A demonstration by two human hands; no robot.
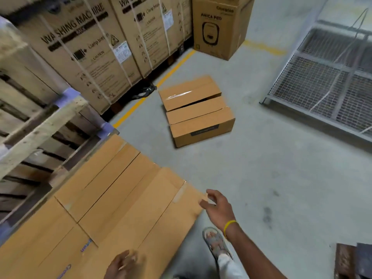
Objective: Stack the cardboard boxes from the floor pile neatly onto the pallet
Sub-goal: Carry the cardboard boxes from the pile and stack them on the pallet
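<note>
Overhead-high washing machine cartons (84, 57) line the back, with wooden pallets (30, 125) leaning at the left and a wire mesh cage (322, 81) at the right. Lower left, a layer of flat cardboard boxes (112, 198) lies edge to edge; the pallet beneath them is hidden.

Well apart from it, one cardboard box (199, 117) sits on the grey floor (281, 178) beside a yellow line. It is plain brown and low, with a dark label on its near side. Glossy tape crosses the far flap, and a dark gap shows where the top flaps fail to meet.

It likely handles as stiff but crushable, and its weight is unclear. The loose flaps are no place to grip. Taking it low on two opposite sides, fingers under the bottom edges, looks safest.

The right hand (217, 206), fingers loosely spread and holding nothing, hangs just beside the stacked layer's near corner. The left hand (124, 264) is blurred over that layer, fingers seemingly relaxed; whether it touches is unclear.
</note>
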